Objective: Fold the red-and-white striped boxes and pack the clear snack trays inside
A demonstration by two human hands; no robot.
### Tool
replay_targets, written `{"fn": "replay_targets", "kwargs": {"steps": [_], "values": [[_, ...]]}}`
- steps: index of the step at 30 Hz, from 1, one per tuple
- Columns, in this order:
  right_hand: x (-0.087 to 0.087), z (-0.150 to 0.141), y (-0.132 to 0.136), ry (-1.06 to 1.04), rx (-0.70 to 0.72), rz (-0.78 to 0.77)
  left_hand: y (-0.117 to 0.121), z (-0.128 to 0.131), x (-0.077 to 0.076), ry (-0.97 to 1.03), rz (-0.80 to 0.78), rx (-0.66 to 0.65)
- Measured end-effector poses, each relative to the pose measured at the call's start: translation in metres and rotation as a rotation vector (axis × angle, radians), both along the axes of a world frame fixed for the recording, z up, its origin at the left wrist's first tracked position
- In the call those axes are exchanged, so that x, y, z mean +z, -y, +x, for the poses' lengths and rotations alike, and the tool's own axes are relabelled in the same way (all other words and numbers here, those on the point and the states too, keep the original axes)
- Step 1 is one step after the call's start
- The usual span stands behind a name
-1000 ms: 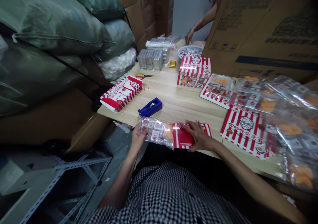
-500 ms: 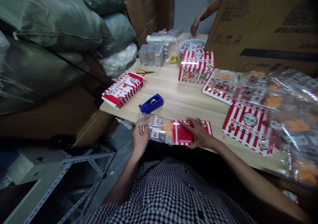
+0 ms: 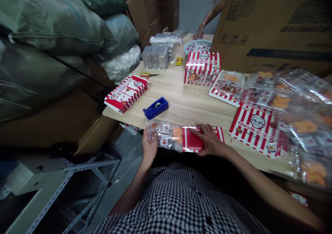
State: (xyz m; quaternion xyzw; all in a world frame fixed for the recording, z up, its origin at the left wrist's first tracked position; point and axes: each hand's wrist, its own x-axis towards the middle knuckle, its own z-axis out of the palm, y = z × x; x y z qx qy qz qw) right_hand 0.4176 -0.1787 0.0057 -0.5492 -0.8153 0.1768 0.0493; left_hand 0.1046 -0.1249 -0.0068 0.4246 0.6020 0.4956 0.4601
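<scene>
The left hand [image 3: 149, 144] is pinched on the end of a clear, shiny plastic bag with orange pieces inside [image 3: 177, 134], at the near edge of the pale wooden desk [image 3: 178, 99]. The right hand [image 3: 211, 140] lies flat, fingers spread apart, on a red card with red and white stripes [image 3: 191, 139] just beside the bag. I cannot tell if the bag goes over or under the card. To do this well, it seems best to press the card gently, hold the bag flat and line up their edges, because thin plastic may slip or crumple. A dark blue plastic tape holder [image 3: 156, 108] sits just past the bag, so the left hand could bump it. Yellow-handled scissors [image 3: 149, 75] lie farther back, near a striped card stack [image 3: 127, 93]. A messy heap of clear bags [image 3: 306, 127] crowds the right side.
</scene>
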Motion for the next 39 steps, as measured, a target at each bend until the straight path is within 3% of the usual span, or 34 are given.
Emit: {"fn": "replay_targets", "kwargs": {"steps": [5,12,17,21,31,34,39], "values": [[-0.007,0.006,0.007,-0.02,-0.043,0.047,0.01,0.009,-0.008,0.103,-0.041,-0.015],[-0.006,0.003,0.007,-0.039,-0.058,0.027,0.013,0.017,-0.003,0.113,-0.045,-0.012],[-0.009,0.0,0.006,-0.043,-0.084,0.062,0.034,0.04,0.0,0.243,-0.135,-0.14],[-0.009,0.001,0.006,-0.03,-0.087,0.061,0.04,0.049,-0.001,0.216,-0.126,-0.221],[-0.006,0.0,0.008,-0.056,-0.103,0.041,-0.005,0.009,0.02,0.218,-0.281,-0.377],[-0.007,-0.005,0.008,-0.049,-0.115,0.066,-0.01,0.012,0.02,0.244,-0.271,-0.415],[-0.01,-0.011,0.007,-0.06,-0.152,0.09,-0.008,0.03,0.008,0.215,-0.213,-0.465]]}}
